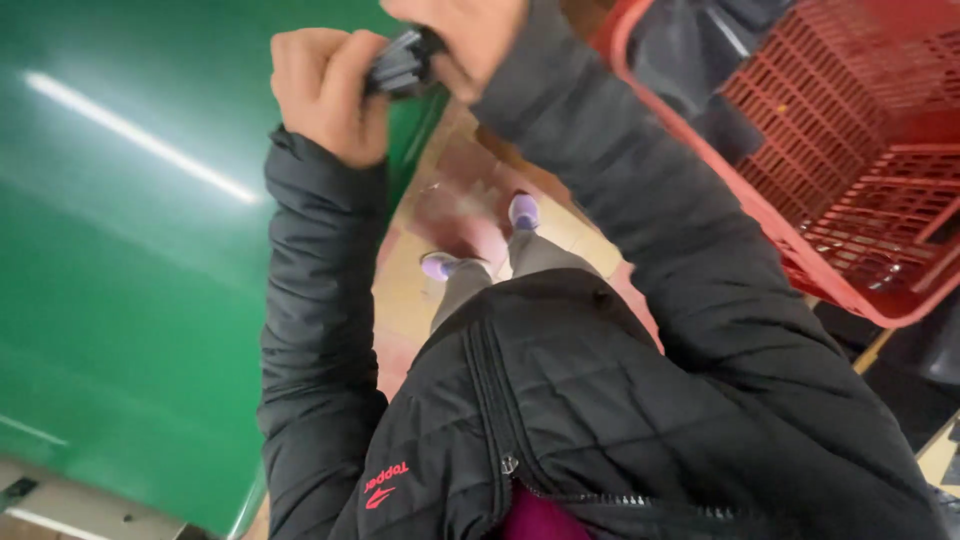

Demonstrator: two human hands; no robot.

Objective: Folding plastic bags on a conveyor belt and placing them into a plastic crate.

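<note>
Left hand (325, 90) and right hand (460, 40) both gripping small black object (403, 62) — risking drop onto tiled floor (440, 200) if grip loosens, being held above green table (130, 250) edge.

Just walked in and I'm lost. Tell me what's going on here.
A person in a black quilted jacket stands looking down, both hands raised together. The left hand and right hand clasp a small dark object; what it is can't be told. A green surface lies to the left, a red plastic basket to the right.
</note>
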